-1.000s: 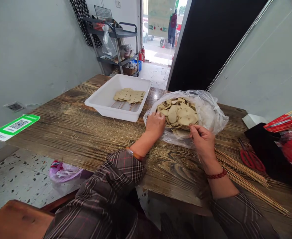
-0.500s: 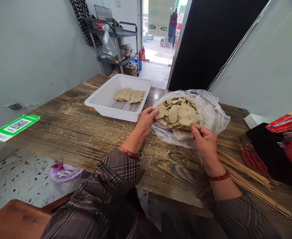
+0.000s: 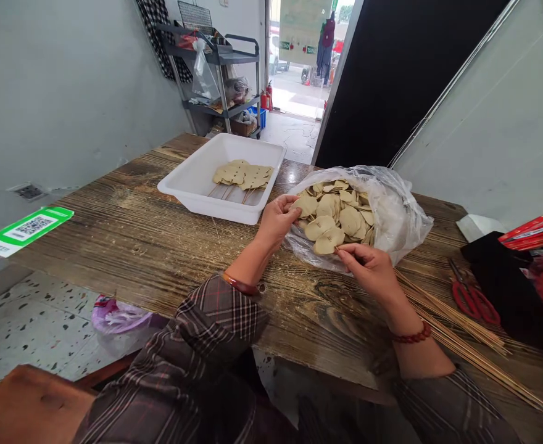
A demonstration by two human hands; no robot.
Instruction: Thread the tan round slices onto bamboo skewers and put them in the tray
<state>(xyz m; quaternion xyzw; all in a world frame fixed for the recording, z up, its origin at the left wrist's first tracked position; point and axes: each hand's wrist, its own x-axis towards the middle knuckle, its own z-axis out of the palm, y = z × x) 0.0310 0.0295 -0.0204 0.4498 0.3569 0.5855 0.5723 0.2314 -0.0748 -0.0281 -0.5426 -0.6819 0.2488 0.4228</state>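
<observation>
My left hand pinches a thin, beige round slice at the left side of a clear plastic bag. Closed fingertips of my right hand grip a thin bamboo skewer, mostly hidden by the hand. Two beige slices sit on that skewer, overlapping, in front of the bag's opening. Many loose slices of the same kind fill the bag. Left of it, a white plastic tray holds several skewers of threaded slices.
Bare bamboo skewers lie on the wooden table by my right forearm. Beyond them are red-handled scissors and a black box. A green-edged QR card lies at the left. A shelf cart stands behind.
My right hand has moved left and slightly toward me with the skewered slices, which now show in front of the pile. My left hand stays near the bag's left side, holding a slice.
</observation>
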